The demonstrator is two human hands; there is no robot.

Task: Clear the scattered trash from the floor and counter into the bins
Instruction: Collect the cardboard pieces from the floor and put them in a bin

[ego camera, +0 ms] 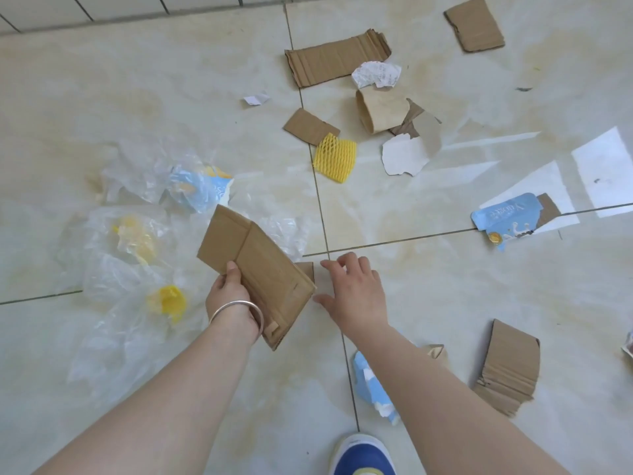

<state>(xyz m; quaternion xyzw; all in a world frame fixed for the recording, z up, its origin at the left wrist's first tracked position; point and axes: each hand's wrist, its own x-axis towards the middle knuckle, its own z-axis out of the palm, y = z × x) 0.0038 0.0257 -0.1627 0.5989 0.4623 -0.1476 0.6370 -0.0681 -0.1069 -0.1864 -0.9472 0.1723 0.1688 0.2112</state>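
The pale, glossy tiled floor [428, 286] ends at a white tiled wall [102, 8] along the top edge, and dark grout lines cross just beyond the hands. The widest bare stretch lies at the upper left, between the wall and the plastic; another open patch sits right of the right hand, before the curled brown corrugated cardboard piece [510, 368] at the lower right.

The left hand [227, 289], a silver bangle [236, 311] on its wrist, grips the flat brown cardboard panel [253, 265] with the thumb curled over its near face and the other fingers hidden behind it. The panel is smooth, creased and roughly rectangular, held off the floor, its long axis running from upper left to lower right. The right hand [349, 289] hovers just beside the panel's lower right corner with fingers spread and loosely bent, over a small brown cardboard scrap [306, 269] that peeks out behind the panel; whether it touches anything I cannot tell.

Left of the panel lie crumpled clear plastic bags [113, 269], thin and wrinkled, with yellow bits inside, and a blue and white wrapper [202, 190]. Beyond the hands lie a yellow foam mesh sleeve [335, 159], a ridged corrugated cardboard strip [335, 60], a crumpled white printed paper [376, 74], a brown paper tube [382, 113] and a torn white card piece [404, 156]. A blue printed carton flap [503, 217] lies at the right. A blue and white shoe [363, 455] shows at the bottom edge.
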